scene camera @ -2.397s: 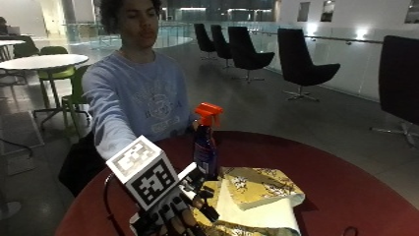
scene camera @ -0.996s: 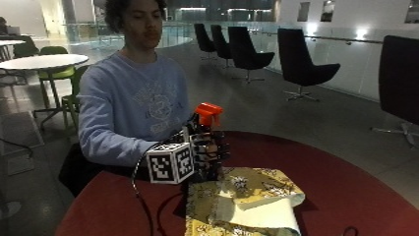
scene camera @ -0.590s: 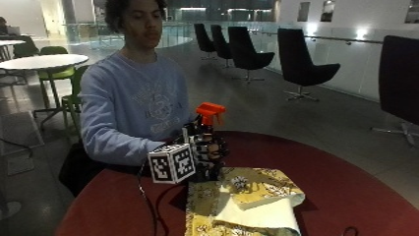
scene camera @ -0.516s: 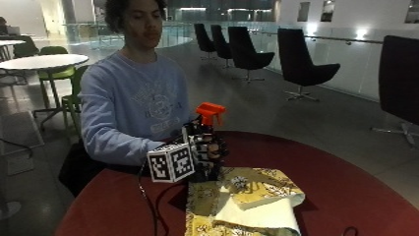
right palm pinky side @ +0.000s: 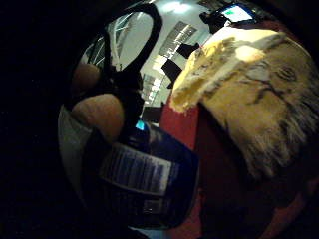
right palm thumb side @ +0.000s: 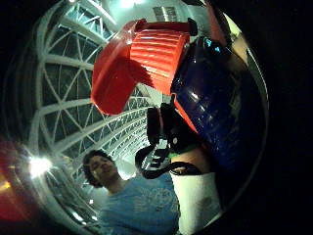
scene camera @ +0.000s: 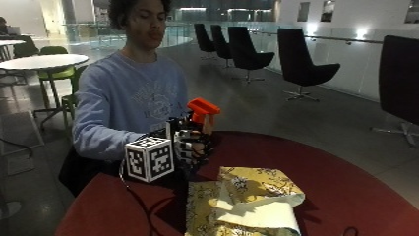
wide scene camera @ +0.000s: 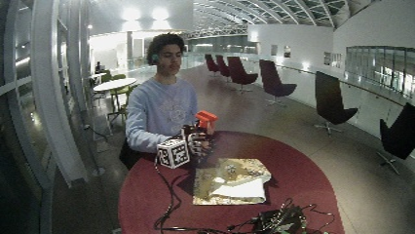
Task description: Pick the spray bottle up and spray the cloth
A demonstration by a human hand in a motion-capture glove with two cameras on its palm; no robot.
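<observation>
Gloved right hand (scene camera: 192,147) curled round the spray bottle (scene camera: 199,119).
We note its orange trigger head, dark blue body; yellow patterned cloth (scene camera: 245,199) lower centre.

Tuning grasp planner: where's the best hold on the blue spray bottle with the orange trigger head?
Grip the blue spray bottle round its narrow neck under the orange trigger head, coming from the side. It stands upright, as the gloved right hand holds it.
</observation>
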